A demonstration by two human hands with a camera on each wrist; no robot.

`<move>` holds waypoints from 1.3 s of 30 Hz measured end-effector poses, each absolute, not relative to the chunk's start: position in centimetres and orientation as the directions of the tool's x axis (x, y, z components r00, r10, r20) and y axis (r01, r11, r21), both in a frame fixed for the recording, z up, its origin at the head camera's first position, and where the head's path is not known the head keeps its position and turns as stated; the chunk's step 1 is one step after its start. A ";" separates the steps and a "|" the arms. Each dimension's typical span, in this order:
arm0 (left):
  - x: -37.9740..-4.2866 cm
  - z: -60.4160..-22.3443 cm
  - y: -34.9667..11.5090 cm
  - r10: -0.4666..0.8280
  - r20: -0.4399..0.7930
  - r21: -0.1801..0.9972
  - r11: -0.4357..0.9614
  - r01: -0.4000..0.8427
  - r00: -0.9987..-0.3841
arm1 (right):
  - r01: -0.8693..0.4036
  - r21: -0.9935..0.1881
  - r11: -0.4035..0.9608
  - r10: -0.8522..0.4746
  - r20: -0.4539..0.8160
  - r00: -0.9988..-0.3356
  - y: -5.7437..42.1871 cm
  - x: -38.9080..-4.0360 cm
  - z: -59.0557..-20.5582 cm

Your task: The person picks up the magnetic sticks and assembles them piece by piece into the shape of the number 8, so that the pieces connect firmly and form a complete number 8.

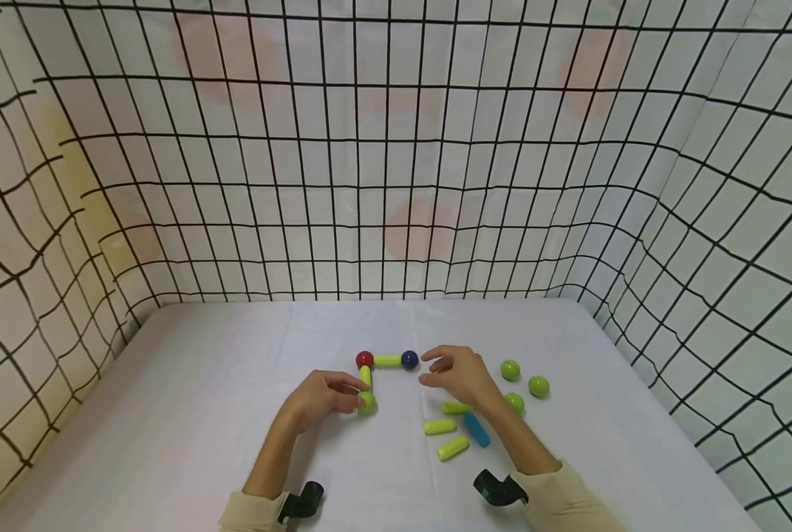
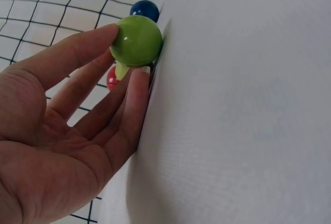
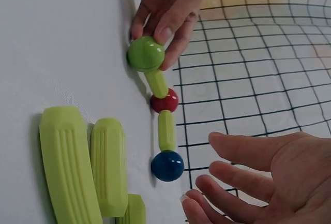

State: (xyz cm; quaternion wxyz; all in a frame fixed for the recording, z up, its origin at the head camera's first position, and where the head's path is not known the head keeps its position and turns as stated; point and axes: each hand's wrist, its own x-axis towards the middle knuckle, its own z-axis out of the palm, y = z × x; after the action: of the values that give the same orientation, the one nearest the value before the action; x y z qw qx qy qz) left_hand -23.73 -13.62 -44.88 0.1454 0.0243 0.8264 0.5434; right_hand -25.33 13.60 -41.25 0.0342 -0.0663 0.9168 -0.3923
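Observation:
An L-shaped chain lies on the white table: a green ball (image 1: 367, 402), a yellow-green rod (image 1: 366, 377), a red ball (image 1: 365, 360), a second rod (image 1: 387, 360) and a dark blue ball (image 1: 409, 360). With thumb and fingers my left hand (image 1: 323, 399) pinches the green ball at the near end, seen close up in the left wrist view (image 2: 136, 41). Just right of the blue ball, my right hand (image 1: 459, 375) hovers with fingers loosely bent and nothing in them. The right wrist view shows a gap between its fingertips and the blue ball (image 3: 167, 166).
Loose yellow-green rods (image 1: 439, 426) and a blue rod (image 1: 476, 430) lie near the right forearm. Three green balls (image 1: 538, 386) sit farther right, one partly beside the arm. Black netting (image 1: 396, 185) over white walls encloses the table's back and sides.

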 end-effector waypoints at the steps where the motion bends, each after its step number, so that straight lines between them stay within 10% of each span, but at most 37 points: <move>1: -23.7 -44.9 -13.6 0.198 -0.215 0.906 0.407 -0.119 -0.956 | -0.100 -0.719 0.688 -0.155 -0.011 -0.988 13.8 -25.1 -41.3; 39: -24.0 -45.3 -14.0 0.214 -0.207 0.904 0.416 -0.103 -0.955 | -0.159 -0.534 0.830 -0.304 -0.194 -0.933 14.3 -21.7 -41.4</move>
State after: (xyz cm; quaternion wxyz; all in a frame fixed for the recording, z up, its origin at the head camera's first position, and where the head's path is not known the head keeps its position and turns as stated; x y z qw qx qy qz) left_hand -24.02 -14.04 -45.29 0.1470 0.0334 0.8285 0.5394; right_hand -21.67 14.35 -41.45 0.1366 -0.1222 0.9469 -0.2643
